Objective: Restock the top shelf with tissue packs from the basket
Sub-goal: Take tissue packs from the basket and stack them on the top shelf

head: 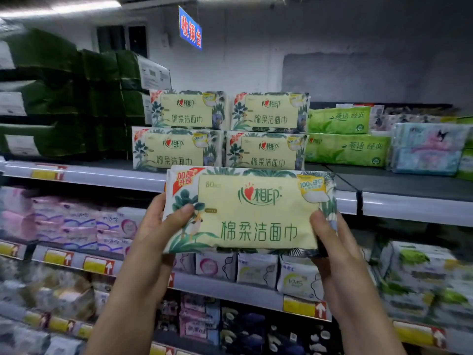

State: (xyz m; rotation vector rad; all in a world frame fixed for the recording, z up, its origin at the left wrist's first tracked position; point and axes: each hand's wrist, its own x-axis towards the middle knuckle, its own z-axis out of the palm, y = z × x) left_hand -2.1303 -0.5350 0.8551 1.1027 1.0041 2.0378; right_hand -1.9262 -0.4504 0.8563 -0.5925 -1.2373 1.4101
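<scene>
Both hands, left hand (pixel 156 226) & right hand (pixel 330 239), grip the tissue pack (pixel 252 211) by its short ends, long axis level, top shelf (pixel 102 175) stack (pixel 222 130) straight ahead & above.

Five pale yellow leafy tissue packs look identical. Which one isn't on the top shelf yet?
The pale yellow, leaf-printed tissue pack gripped between the left hand and right hand; the other four packs sit stacked on the grey top shelf.
</scene>
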